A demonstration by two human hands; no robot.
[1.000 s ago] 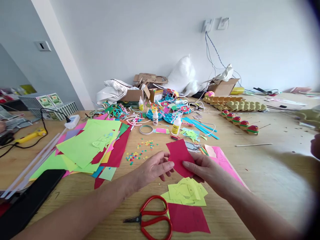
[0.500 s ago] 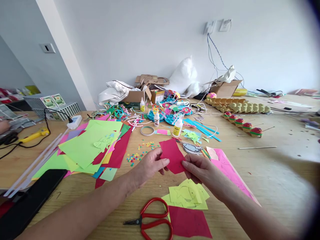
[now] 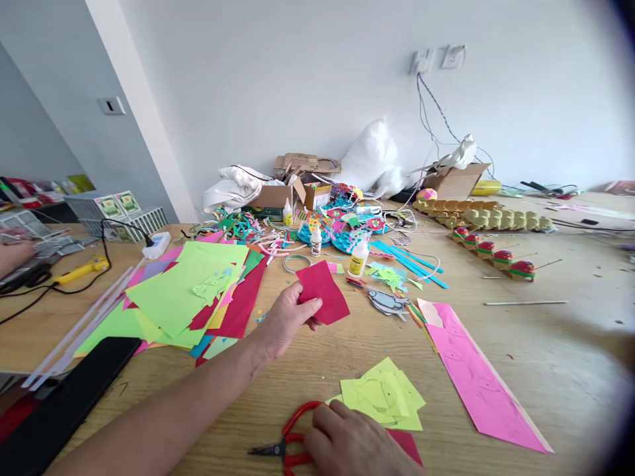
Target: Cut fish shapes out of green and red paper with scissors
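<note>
A piece of red paper (image 3: 325, 291) is pinched by its left edge in my left hand (image 3: 290, 317), raised over the middle of the table. Lower down, my right hand (image 3: 354, 439) rests over the red handles of the scissors (image 3: 292, 439), fingers curled on them; the blades point left. Partly under that hand lies another red sheet (image 3: 407, 444). Just above it are yellow-green papers (image 3: 381, 393) with a drawn fish outline.
Coloured sheets (image 3: 169, 291) are piled at left beside a black phone-like slab (image 3: 69, 396). A glue bottle (image 3: 358, 256), grey fish cutout (image 3: 388, 303) and pink strip (image 3: 481, 373) lie further right. Boxes and craft pieces line the wall.
My right hand has let go of the red paper and moved down onto the scissors' handles. My left hand still holds the paper, now slightly further left and up.
</note>
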